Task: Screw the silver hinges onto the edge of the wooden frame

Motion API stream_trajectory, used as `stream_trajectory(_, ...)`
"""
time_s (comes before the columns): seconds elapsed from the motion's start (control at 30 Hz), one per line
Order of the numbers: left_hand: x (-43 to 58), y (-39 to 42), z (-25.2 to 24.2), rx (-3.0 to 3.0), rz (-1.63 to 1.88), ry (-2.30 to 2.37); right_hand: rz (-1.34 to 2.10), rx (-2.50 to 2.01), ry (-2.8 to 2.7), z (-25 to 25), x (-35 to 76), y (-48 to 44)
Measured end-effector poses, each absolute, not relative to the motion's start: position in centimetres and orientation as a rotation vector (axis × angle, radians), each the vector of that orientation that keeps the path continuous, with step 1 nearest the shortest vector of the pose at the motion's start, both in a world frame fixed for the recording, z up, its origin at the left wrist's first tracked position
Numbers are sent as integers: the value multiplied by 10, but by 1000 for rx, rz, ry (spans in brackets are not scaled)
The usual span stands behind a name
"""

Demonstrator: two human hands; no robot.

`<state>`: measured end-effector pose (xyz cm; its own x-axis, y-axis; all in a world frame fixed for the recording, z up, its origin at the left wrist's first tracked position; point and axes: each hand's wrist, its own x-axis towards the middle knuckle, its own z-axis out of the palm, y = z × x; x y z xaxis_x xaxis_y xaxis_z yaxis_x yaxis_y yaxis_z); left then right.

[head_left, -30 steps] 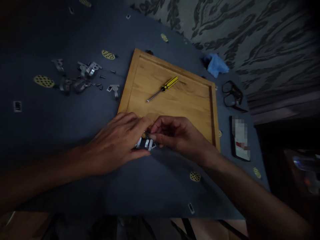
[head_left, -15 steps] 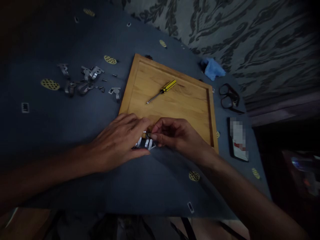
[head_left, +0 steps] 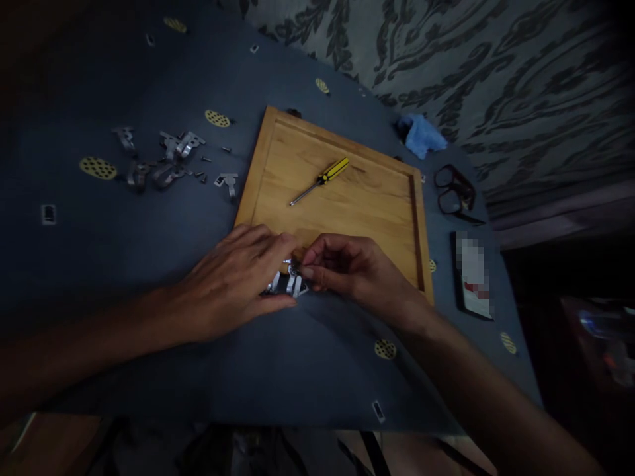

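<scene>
My left hand (head_left: 233,281) rests on the blue tablecloth at the near edge of a wooden panel (head_left: 347,205), its fingers curled over a small silver metal hinge (head_left: 286,284). My right hand (head_left: 352,271) meets it from the right, thumb and fingers pinched together at the top of the same hinge on something too small to name. Both hands hide most of the hinge. A yellow-handled screwdriver (head_left: 320,180) lies loose on the panel, beyond both hands.
Several metal hinges (head_left: 163,162) and small screws lie scattered at the far left. A blue cloth (head_left: 421,135), black glasses (head_left: 454,192) and a phone (head_left: 471,274) lie right of the panel. The table's near edge runs just below my forearms.
The view shifted slightly between the oldest frame and the later ones. Both hands stay at the hinge with only tiny finger movement.
</scene>
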<state>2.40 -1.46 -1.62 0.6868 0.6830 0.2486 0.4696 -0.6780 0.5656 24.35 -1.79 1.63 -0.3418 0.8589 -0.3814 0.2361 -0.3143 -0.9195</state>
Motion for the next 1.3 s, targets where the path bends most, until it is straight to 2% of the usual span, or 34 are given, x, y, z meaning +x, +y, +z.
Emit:
stream_trajectory(0.17, 24, -14, -15, 2427, 595, 891, 1573, -1406, -1468, 15, 243, -25)
stream_trajectory(0.47, 25, -16, -18, 2430, 634, 888, 801, -1395, -1956, -3, 247, -49)
stream_trajectory(0.93, 25, -15, -16, 2439, 612, 888, 618, -1266, -2022, -15, 245, -49)
stream_trajectory(1.3, 25, -15, -16, 2453, 627, 883, 631, -1206, -2020, -17, 243, -49)
